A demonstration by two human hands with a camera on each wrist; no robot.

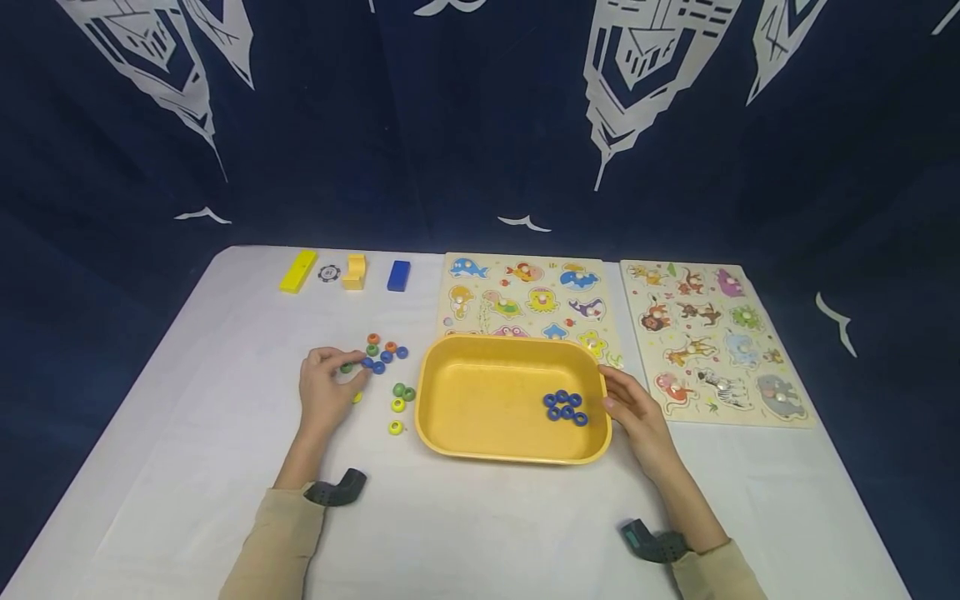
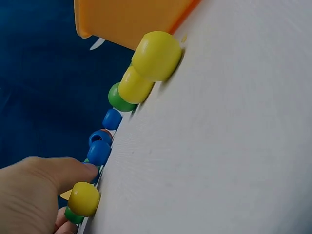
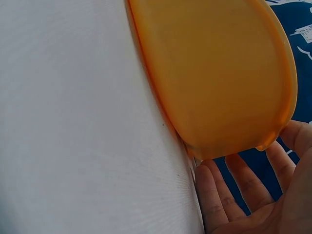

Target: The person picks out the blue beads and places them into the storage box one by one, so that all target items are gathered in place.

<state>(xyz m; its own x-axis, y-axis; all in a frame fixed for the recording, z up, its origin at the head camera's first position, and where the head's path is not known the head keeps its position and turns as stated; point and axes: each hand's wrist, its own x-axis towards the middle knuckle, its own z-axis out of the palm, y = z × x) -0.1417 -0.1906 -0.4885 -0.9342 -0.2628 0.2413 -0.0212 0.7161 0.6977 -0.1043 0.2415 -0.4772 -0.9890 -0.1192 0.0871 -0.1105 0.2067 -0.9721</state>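
Fingers of the person's left hand point(image 1: 322, 393): thumb and forefinger drawn nearly together, pinching one blue bead point(image 1: 367, 362) low over the left half of the counter point(image 1: 225, 467). Fingers of the right hand point(image 1: 639, 417): thumb at the rim, the others apart and bent against the outer wall, holding the right end of one yellow tray point(image 1: 480, 404).

Tray, contents: six blue rings point(image 1: 567, 412), grouped toward its right end.

Loose beads, between left hand and tray: further blue beads point(image 1: 386, 357), orange beads point(image 1: 372, 339), green beads point(image 1: 399, 389), yellow beads point(image 1: 395, 427).

Along the counter's far edge, from its left corner: yellow block point(image 1: 298, 271), round chip point(image 1: 328, 272), pale orange block point(image 1: 354, 273), blue block point(image 1: 399, 276), sea-animal puzzle point(image 1: 480, 287), its near side behind the tray. Toward the far right corner: land-animal puzzle point(image 1: 712, 346).
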